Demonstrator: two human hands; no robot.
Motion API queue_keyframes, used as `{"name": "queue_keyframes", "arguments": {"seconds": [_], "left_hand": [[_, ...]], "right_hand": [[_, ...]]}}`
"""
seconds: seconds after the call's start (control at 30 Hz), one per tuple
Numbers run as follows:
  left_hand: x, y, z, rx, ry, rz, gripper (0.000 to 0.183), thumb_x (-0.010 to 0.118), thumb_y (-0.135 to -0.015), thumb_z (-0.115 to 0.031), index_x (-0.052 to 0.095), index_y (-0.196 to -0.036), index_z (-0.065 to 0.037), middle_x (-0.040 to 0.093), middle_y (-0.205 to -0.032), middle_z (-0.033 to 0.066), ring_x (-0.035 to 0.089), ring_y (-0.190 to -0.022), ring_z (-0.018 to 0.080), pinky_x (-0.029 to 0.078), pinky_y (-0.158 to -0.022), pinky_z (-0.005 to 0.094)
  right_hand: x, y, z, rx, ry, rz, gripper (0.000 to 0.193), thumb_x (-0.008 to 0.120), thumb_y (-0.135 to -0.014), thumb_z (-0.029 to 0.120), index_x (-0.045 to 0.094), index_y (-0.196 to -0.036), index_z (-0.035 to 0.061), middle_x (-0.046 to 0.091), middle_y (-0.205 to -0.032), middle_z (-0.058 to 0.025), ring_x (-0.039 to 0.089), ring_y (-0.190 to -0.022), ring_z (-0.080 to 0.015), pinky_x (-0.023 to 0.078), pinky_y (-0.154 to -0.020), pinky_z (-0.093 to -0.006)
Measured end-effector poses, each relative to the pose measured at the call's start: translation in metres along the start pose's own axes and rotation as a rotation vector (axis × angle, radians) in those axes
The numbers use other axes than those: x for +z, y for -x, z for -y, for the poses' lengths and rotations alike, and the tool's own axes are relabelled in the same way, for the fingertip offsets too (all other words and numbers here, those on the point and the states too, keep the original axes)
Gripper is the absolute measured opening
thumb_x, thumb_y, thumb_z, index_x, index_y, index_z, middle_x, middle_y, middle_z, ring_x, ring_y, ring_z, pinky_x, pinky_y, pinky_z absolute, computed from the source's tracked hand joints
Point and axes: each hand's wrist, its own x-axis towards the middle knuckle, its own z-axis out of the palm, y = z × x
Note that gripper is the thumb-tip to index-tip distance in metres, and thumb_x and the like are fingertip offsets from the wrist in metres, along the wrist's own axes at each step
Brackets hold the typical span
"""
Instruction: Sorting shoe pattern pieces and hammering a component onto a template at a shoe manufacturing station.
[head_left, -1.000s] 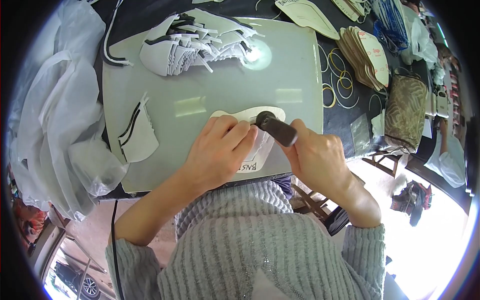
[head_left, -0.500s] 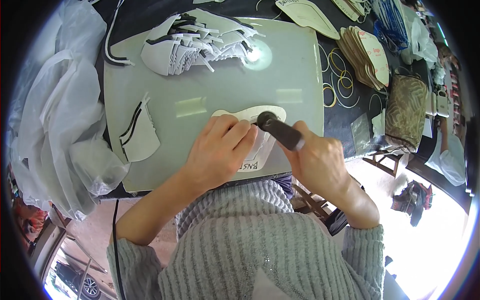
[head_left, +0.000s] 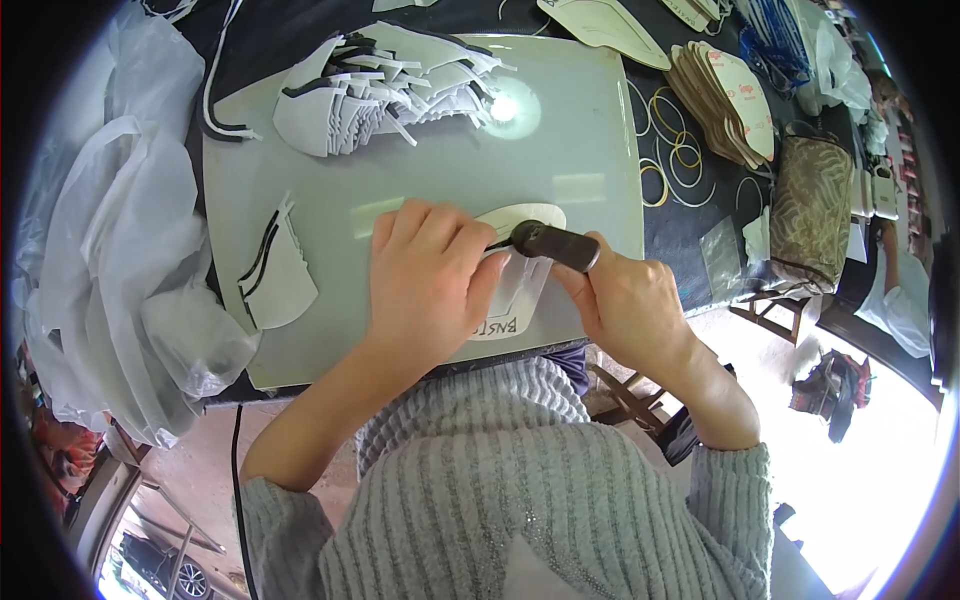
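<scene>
On the grey-green board (head_left: 330, 270), a pale flat template (head_left: 521, 318) with a cut-out lies in front of me. My left hand (head_left: 428, 280) rests over its left side, thumb and forefinger pinched on a thin black strip (head_left: 501, 243). In my right hand (head_left: 635, 305) is a hammer (head_left: 562, 246) with a dark metal head. Its round face is over the template, beside my left fingertips, and my grip hides the handle. Whether the face touches the strip, I cannot tell. At the left lies a single white cut piece (head_left: 283, 275) with a black edging strip.
A fanned stack of white pieces with black edging (head_left: 385, 90) sits at the far side of the board. Clear plastic bags (head_left: 120, 270) bulge along the left. To the right are loose rings of cord (head_left: 680, 150), stacked brown cards (head_left: 725, 100) and a patterned pouch (head_left: 812, 210).
My left hand has shifted slightly left and up, its fingers now raised more upright. The hammer head has turned a little flatter, still beside the left fingertips. The whole view has moved slightly.
</scene>
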Motion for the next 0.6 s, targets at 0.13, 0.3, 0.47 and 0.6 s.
{"name": "queue_keyframes", "arguments": {"seconds": [0.13, 0.3, 0.47, 0.6], "left_hand": [[0.011, -0.004, -0.005, -0.053, -0.156, 0.036, 0.014, 0.072, -0.074, -0.009, 0.062, -0.083, -0.008, 0.058, -0.085, 0.0042, 0.053, -0.082, 0.0244, 0.038, -0.073, 0.0391], [0.013, 0.007, 0.001, 0.068, -0.094, -0.010, 0.015, 0.070, -0.074, -0.006, 0.063, -0.087, -0.007, 0.058, -0.086, 0.0041, 0.054, -0.083, 0.0238, 0.040, -0.074, 0.0388], [0.004, 0.011, 0.003, 0.225, -0.105, 0.054, 0.029, 0.068, -0.069, 0.001, 0.065, -0.098, -0.002, 0.059, -0.094, 0.0055, 0.057, -0.088, 0.0236, 0.046, -0.075, 0.0361], [0.008, 0.016, 0.007, 0.250, -0.106, 0.044, 0.030, 0.062, -0.072, -0.009, 0.063, -0.100, 0.001, 0.056, -0.099, 0.0083, 0.056, -0.093, 0.0253, 0.048, -0.081, 0.0391]], "right_hand": [[-0.003, -0.003, -0.002, 0.023, 0.025, 0.043, 0.031, 0.057, -0.095, 0.026, 0.053, -0.096, -0.0045, 0.053, -0.048, -0.0122, 0.059, -0.044, -0.0333, 0.046, -0.042, -0.0401], [-0.002, -0.003, -0.003, 0.029, 0.020, 0.054, 0.030, 0.057, -0.095, 0.025, 0.053, -0.097, -0.0045, 0.054, -0.049, -0.0115, 0.059, -0.044, -0.0329, 0.046, -0.042, -0.0396], [-0.007, -0.006, -0.002, 0.021, 0.034, 0.041, 0.031, 0.059, -0.093, 0.028, 0.047, -0.081, 0.0029, 0.055, -0.052, -0.0085, 0.059, -0.043, -0.0271, 0.047, -0.039, -0.0365], [-0.011, 0.000, 0.006, -0.031, -0.036, -0.115, 0.031, 0.059, -0.094, 0.028, 0.047, -0.081, 0.0029, 0.055, -0.052, -0.0086, 0.059, -0.043, -0.0266, 0.047, -0.040, -0.0357]]}}
